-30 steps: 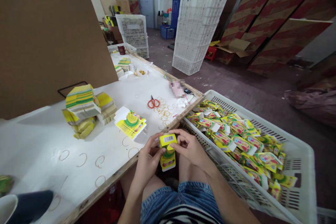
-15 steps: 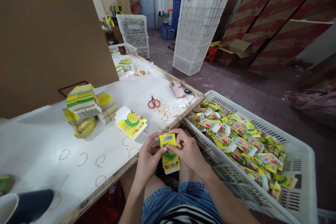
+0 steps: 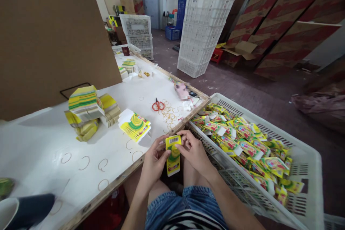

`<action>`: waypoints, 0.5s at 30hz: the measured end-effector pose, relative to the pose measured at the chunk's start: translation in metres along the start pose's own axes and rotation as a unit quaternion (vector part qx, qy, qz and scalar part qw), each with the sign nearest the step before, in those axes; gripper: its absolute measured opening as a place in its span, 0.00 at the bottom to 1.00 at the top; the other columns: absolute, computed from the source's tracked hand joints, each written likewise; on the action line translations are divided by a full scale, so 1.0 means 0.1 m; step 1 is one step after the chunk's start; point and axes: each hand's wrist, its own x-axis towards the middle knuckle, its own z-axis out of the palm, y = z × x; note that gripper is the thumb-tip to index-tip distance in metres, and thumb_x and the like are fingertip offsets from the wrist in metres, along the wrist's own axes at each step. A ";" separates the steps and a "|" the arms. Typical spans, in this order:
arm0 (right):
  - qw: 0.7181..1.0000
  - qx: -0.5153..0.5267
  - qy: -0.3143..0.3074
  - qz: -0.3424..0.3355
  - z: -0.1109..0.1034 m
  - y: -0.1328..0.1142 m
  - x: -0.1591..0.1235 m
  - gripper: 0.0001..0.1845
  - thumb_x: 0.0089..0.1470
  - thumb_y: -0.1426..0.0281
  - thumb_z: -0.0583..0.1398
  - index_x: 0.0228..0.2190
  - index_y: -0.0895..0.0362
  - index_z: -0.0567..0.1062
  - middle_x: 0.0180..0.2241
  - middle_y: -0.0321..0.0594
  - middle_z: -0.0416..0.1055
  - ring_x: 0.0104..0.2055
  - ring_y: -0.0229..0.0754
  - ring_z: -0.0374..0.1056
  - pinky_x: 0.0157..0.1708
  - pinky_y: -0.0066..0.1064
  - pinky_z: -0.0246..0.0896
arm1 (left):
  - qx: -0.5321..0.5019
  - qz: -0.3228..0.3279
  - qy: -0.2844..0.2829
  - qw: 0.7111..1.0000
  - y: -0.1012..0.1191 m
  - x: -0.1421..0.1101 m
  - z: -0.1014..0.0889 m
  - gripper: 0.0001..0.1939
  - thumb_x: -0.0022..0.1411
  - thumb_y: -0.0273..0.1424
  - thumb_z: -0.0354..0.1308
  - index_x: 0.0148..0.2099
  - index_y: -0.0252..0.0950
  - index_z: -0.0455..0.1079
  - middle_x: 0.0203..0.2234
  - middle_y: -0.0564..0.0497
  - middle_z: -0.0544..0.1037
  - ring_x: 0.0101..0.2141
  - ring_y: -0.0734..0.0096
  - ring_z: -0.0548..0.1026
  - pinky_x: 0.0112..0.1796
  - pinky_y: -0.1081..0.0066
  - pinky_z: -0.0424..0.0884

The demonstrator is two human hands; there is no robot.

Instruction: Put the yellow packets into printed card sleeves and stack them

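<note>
Over my lap, just off the table edge, both hands hold a small yellow and green carton (image 3: 173, 160) with a barcode at its top end. My left hand (image 3: 155, 158) grips its left side, thumb on the front. My right hand (image 3: 193, 151) pinches its upper right, fingers at the top edge. On the table nearby lies a fanned set of flat printed cartons (image 3: 135, 125). Bundled carton stacks (image 3: 84, 104) stand farther left. To my right, a white plastic crate (image 3: 309, 158) holds many folded cartons (image 3: 244, 131).
Red-handled scissors (image 3: 158, 105) and scattered rubber bands (image 3: 169, 113) lie on the white table (image 3: 107, 140). A dark cup (image 3: 32, 208) is at the near left corner. A large cardboard panel (image 3: 54, 36) rises at left. Stacked white crates (image 3: 205, 32) stand on the floor beyond.
The carton has turned slightly, so its lower end has swung left and up, and its face looks narrower. My right thumb has shifted to the right along its front.
</note>
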 end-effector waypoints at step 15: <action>1.000 0.005 -0.016 0.020 -0.01 -0.01 0.03 0.18 0.48 0.71 0.63 0.43 0.54 0.71 0.28 0.32 0.69 0.26 0.38 0.64 0.26 0.28 0.60 | -0.015 -0.003 -0.020 1.000 0.03 0.00 -0.05 0.24 0.57 0.34 0.63 0.54 0.36 0.65 0.42 0.41 0.81 0.41 0.57 0.80 0.41 0.63 0.75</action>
